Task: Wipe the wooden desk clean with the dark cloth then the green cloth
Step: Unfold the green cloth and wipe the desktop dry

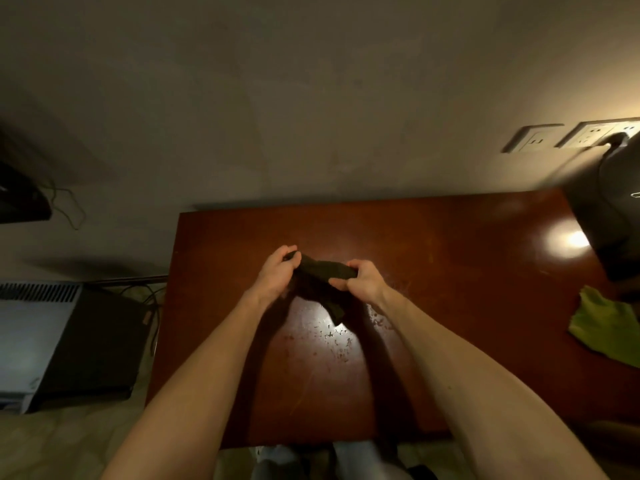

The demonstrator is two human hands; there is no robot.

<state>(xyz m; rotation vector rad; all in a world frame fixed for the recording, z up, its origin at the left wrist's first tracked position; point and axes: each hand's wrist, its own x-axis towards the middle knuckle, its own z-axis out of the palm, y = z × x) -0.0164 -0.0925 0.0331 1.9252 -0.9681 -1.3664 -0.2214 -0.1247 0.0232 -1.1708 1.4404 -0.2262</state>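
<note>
Left hand (277, 275) and right hand (360, 278) each grip an end of the dark cloth (322, 270) over the tabletop (433, 271), long axis nine-to-three o'clock; green cloth (609, 327) lies toward three.

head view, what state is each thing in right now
dark cloth, bunched, held between both hands
left hand, grips cloth's left end
right hand, grips cloth's right end
desk, glossy, specks near the middle
green cloth, crumpled, untouched at desk's right edge
left socket, empty
right socket, plug in it
</note>
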